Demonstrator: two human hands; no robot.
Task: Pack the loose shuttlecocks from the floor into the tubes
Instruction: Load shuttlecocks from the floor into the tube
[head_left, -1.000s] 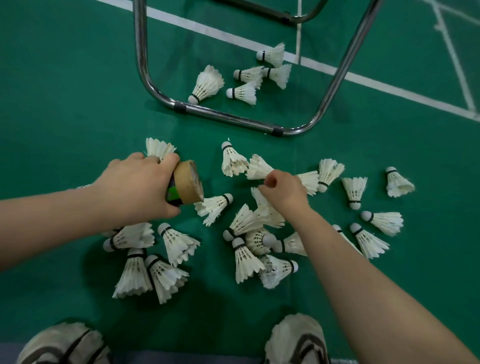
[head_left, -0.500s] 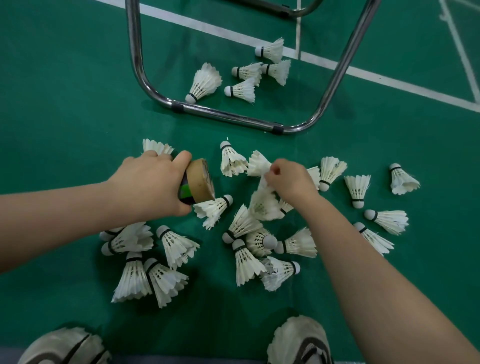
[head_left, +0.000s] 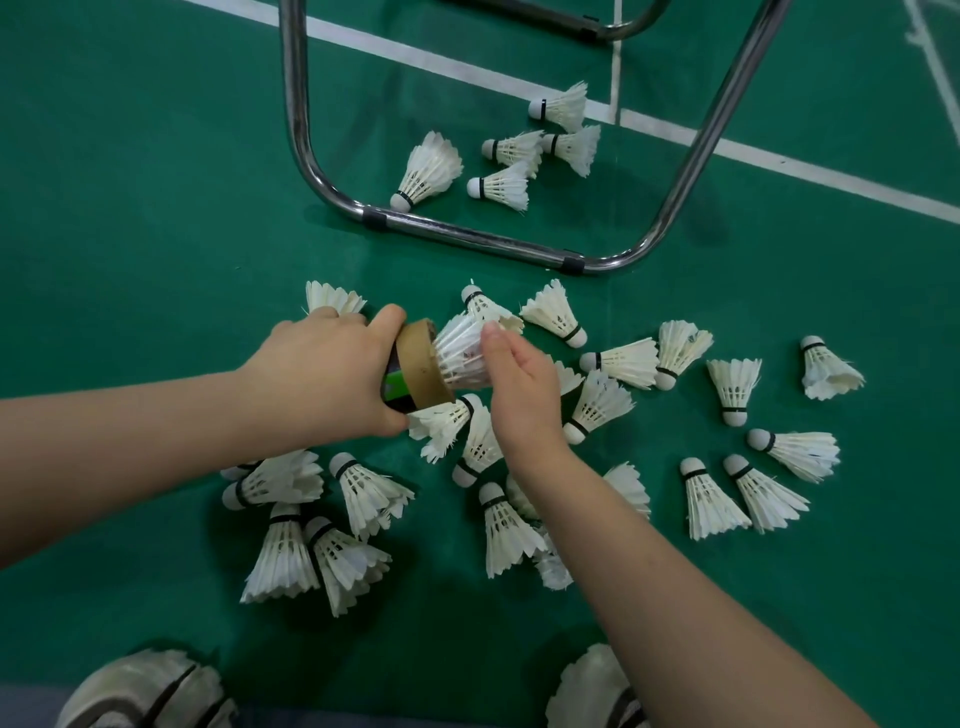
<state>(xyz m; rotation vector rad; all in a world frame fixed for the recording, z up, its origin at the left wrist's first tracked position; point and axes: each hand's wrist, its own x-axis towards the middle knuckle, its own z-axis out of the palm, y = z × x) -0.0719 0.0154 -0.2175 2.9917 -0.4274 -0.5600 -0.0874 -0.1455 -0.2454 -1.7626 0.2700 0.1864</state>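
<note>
My left hand (head_left: 324, 376) grips a cardboard tube (head_left: 420, 364) with a brown rim and a green label, its mouth facing right. A white feather shuttlecock (head_left: 460, 353) sticks half out of that mouth, cork end inside. My right hand (head_left: 522, 392) is against the shuttlecock's feathers, fingers around its skirt. Several loose white shuttlecocks (head_left: 709, 499) lie scattered on the green floor below and to the right of both hands; some are hidden under my arms.
A chrome tubular chair frame (head_left: 467, 236) rests on the floor just beyond the hands, with several more shuttlecocks (head_left: 428, 171) inside its loop. White court lines (head_left: 779, 161) cross the far floor. Two shoe tips (head_left: 145, 691) show at the bottom edge.
My right hand picked a shuttlecock from the pile and brought it left into the tube's mouth. The left hand tilted the tube slightly toward it.
</note>
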